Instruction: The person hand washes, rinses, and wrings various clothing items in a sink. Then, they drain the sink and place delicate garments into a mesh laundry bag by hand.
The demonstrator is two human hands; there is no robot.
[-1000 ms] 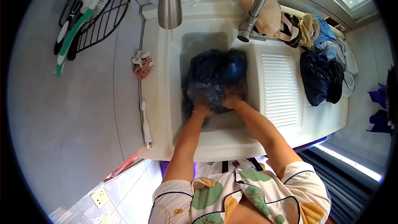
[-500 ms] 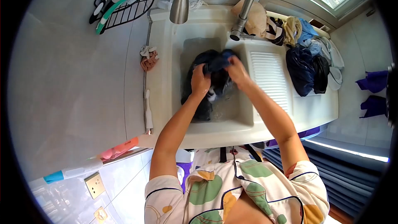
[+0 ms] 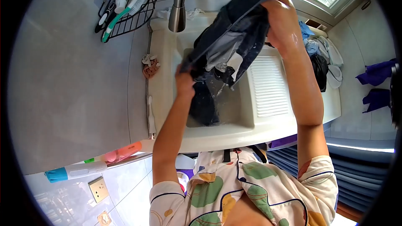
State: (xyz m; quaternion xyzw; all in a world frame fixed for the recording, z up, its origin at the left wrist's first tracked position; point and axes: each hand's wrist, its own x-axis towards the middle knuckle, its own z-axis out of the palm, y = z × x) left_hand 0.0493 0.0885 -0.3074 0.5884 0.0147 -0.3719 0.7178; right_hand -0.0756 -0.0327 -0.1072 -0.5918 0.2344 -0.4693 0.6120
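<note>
A pair of wet dark-blue jeans [image 3: 247, 19] is stretched by its waistband between my hands, showing grey pocket lining and a white patch inside. My right hand [image 3: 282, 21] grips the raised end at the upper right, above the sink's far corner. At the lower left end, my left hand [image 3: 185, 84] is closed on the band, slightly blurred. The lower part of the jeans hangs down into the water of the white sink [image 3: 247, 119]. Drips fall from the cloth.
A ribbed washboard [image 3: 270, 88] adjoins the basin, with piled clothes [image 3: 320, 71] beyond it. The faucet [image 3: 177, 19] hangs over the sink near the jeans. A wire rack [image 3: 130, 23] holds brushes. A white brush [image 3: 150, 113] and crumpled cloth [image 3: 150, 67] lie along the left rim.
The jeans, bunched low in the basin before, are lifted and spread open. My right hand rose up and to the right; my left hand moved to the left.
</note>
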